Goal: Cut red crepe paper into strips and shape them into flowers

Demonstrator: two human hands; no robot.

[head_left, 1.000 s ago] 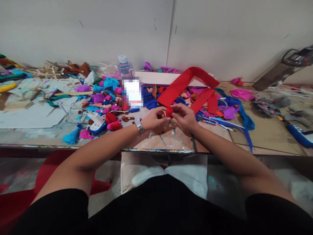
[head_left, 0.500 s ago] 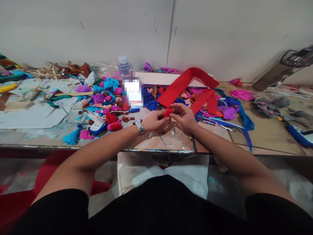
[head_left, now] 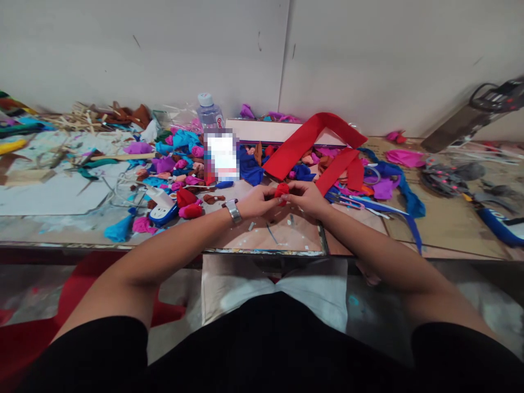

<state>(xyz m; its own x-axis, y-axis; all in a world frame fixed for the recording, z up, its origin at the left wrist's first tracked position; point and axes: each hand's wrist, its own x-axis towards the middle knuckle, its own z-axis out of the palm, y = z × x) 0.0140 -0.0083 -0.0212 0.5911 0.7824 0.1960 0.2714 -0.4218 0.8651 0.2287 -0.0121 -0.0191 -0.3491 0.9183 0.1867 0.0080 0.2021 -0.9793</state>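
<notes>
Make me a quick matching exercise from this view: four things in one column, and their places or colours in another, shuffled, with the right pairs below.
Things:
1. Red roll
2. Bottle
3. Watch
4. Socket block

Places or colours:
A. Worn on the left arm
B. Blue and white, lying on the table
C. Held between the left hand and the right hand
D. Standing upright near the wall

Right pairs: 1-C, 2-D, 3-A, 4-B
</notes>
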